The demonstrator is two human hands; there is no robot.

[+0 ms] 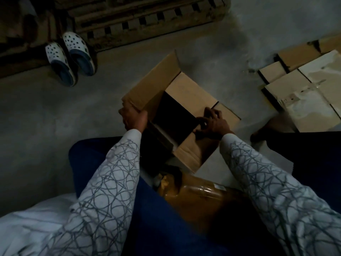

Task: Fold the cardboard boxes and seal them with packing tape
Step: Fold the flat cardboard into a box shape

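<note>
Our left fingers point(126, 110) curl round the left corner of the box point(190, 91), gripping it at the root of the raised flap point(151, 84); our right fingers point(209, 111) lie bent on the flat panels at the box's right side, and in this dim light we cannot tell whether they pinch an edge or only press it down. So the left hand point(133, 118) and the right hand point(212, 123) are both on the box, which sits on the floor point(55, 117) at the middle of the frame.

The raised flap stands just above the left fingers, its long edge running from them toward the upper right; the dark open mouth lies between the two hands; the left hand is the nearer to that flap, and we judge it the one to swing it down toward the right hand.

The box is plain brown board, set cornerwise to us; we see no tape on it.

Further out: a brown wrapped bundle point(193, 193) at lower centre; stacked boxes point(304, 89) at the right edge; clogs point(70, 56) at upper left; a pallet point(144, 15) along the top.
</note>
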